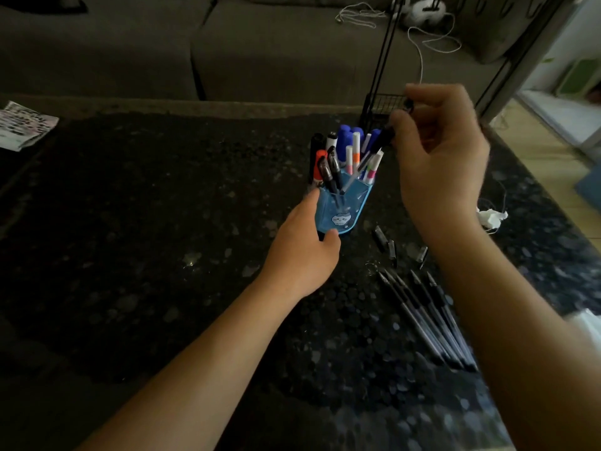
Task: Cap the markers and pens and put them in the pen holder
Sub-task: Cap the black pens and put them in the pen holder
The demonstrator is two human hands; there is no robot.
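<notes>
A blue translucent pen holder (349,206) stands mid-table, packed with blue markers, thin white highlighters and black pens. My left hand (302,245) grips its lower left side, thumb against the base. My right hand (439,157) hovers at the holder's upper right, fingertips pinching the top of a black pen (364,164) whose tip angles down into the front pocket. Several uncapped black pens (426,317) lie side by side on the table at the lower right. A few loose black caps (388,245) lie just above them.
The table is a dark speckled stone top (162,255). A printed paper (22,125) lies at the far left edge. A crumpled white scrap (491,218) sits at the right. A black wire rack (380,105) stands behind the holder, with a grey sofa beyond.
</notes>
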